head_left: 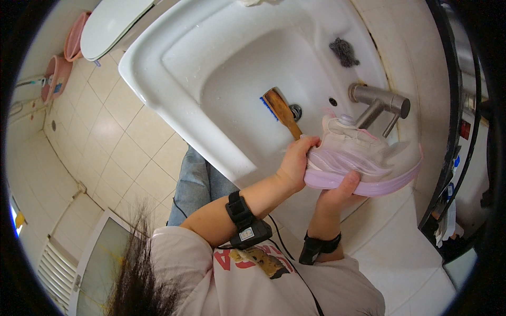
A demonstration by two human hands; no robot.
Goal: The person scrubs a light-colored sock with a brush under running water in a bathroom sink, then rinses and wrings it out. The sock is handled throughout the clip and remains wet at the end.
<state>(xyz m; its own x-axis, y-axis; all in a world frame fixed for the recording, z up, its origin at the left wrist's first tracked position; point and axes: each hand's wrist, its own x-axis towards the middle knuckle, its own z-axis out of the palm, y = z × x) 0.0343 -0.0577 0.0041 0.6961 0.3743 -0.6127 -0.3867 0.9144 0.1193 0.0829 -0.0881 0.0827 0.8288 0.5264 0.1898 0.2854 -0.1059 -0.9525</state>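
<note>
A pale pink and lilac sneaker (355,158) is held between both hands over the sink's near right side, below the metal faucet (379,102). My left hand (298,160) grips its left end. My right hand (342,189) holds the lilac sole from below, thumb on the sidewall. White laces show on the upper side. In the white sink basin (237,79), a wooden-handled brush (280,108) with blue bristles lies beside the drain (295,112), near the sneaker. A dark wire scouring pad (344,52) rests on the sink's back ledge.
Pink plastic basins (57,79) and a toilet lid (112,25) are at the left. A black-edged shelf (446,158) with small items stands at the right. A white radiator (57,268) is at the lower left. Black straps and cables are on both forearms.
</note>
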